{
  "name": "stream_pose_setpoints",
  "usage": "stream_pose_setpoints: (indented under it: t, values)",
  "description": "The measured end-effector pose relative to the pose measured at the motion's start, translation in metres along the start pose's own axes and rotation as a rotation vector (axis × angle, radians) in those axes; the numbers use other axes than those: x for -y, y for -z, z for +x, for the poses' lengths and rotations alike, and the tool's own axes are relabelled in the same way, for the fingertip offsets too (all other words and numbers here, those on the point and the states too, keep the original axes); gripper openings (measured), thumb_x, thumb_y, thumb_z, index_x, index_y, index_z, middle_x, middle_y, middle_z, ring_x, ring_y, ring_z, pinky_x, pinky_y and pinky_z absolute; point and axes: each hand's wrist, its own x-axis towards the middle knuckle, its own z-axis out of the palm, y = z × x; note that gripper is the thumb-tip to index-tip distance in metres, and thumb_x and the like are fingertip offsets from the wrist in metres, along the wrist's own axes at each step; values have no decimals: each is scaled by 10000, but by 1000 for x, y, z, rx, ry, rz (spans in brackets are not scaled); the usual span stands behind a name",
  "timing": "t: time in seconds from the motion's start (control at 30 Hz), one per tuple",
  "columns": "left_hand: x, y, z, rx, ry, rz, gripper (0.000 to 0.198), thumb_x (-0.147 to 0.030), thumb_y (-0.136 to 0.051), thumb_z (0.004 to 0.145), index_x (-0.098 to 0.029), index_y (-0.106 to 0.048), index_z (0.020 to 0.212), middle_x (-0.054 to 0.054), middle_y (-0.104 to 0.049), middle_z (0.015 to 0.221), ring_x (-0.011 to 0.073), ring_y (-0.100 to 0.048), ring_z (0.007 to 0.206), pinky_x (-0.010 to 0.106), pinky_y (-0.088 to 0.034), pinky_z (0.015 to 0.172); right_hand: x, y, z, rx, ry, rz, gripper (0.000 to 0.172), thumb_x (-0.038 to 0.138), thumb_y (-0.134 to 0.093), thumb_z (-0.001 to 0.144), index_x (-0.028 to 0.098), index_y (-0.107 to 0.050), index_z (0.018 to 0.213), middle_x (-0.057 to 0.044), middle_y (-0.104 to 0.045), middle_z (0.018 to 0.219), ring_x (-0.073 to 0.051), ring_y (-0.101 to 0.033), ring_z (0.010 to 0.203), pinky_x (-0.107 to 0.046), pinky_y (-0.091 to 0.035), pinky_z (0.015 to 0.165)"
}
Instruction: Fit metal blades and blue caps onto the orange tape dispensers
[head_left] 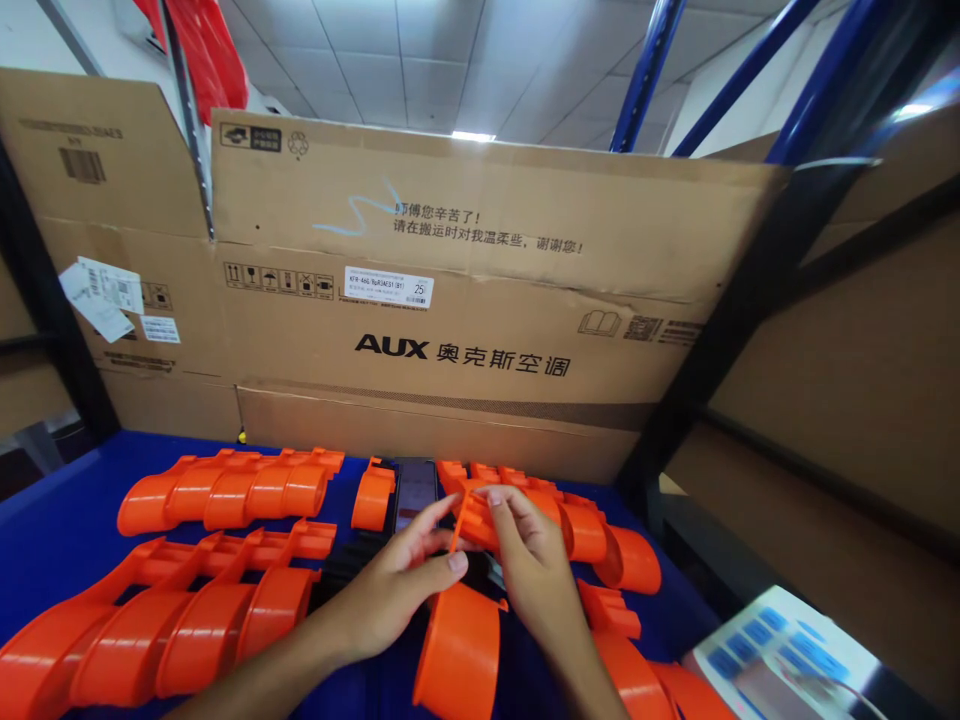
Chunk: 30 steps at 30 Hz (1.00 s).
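Blue table (67, 525), AUX carton (480, 300) behind, left hand (394, 595) and right hand (529, 545) both pinching one orange part (475, 522) in front of that carton.

Both bare forearms (281, 660) angle up from below, converging. The left hand (394, 590) curls inward, thumb (442, 572) pointing right — the right hand (531, 545) pinches close beside it.
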Motion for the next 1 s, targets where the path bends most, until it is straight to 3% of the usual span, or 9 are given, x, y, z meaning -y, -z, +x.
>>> stream_pose_setpoints:
  t: [0.1, 0.2, 0.3, 0.4, 0.5, 0.7, 1.0]
  values:
    - [10, -2, -1, -50, -12, -115, 612, -353, -680, 899, -282, -468, 1468, 103, -688, 1265, 291, -618, 1192, 454, -404, 1073, 3, 9, 1, -14, 69, -218, 503, 576, -399, 990, 196, -698, 854, -60, -713, 793, -239, -659, 778, -326, -510, 743]
    - [11, 5, -13, -148, -88, -145, 591, -337, -683, 896, -300, -476, 1448, 102, -664, 1296, 251, -667, 1037, 390, -475, 966, 5, 27, 3, -99, 67, -540, 515, 519, -331, 1010, 218, -651, 743, -45, -661, 658, -237, -640, 682, -320, -449, 646]
    - [11, 14, -25, -236, -159, -152, 573, -333, -693, 884, -324, -493, 1421, 82, -664, 1256, 175, -661, 803, 312, -516, 794, 2, 40, 5, 42, -109, -942, 315, 431, -489, 944, 251, -675, 764, -30, -657, 616, -244, -628, 615, -301, -329, 530]
    - [11, 19, -27, -285, -188, -185, 515, -334, -687, 882, -302, -538, 1373, 45, -709, 973, 159, -633, 727, 266, -509, 710, -7, 42, 3, 203, -185, -1150, 141, 351, -627, 849, 270, -691, 754, -42, -705, 674, -265, -664, 663, -295, -290, 528]
    - [11, 17, -25, -305, -169, -228, 492, -323, -678, 886, -284, -549, 1359, 21, -688, 807, 139, -607, 646, 224, -479, 616, -17, 40, -1, 263, -157, -1202, 121, 311, -686, 794, 262, -667, 684, -44, -716, 692, -270, -678, 682, -302, -307, 542]
    - [10, 8, -27, -334, -172, -273, 447, -290, -668, 893, -294, -559, 1326, 4, -673, 799, 108, -584, 606, 188, -449, 574, -19, 39, -4, 297, -117, -1165, 85, 283, -661, 791, 257, -657, 710, -41, -732, 744, -262, -687, 718, -298, -311, 542]
    - [16, 16, -24, -385, -124, -267, 555, -335, -700, 867, -278, -511, 1386, 4, -677, 794, 137, -595, 626, 228, -487, 618, -10, 42, 4, 142, -83, -1137, 175, 290, -628, 820, 250, -677, 657, -35, -699, 633, -230, -654, 613, -277, -250, 514]
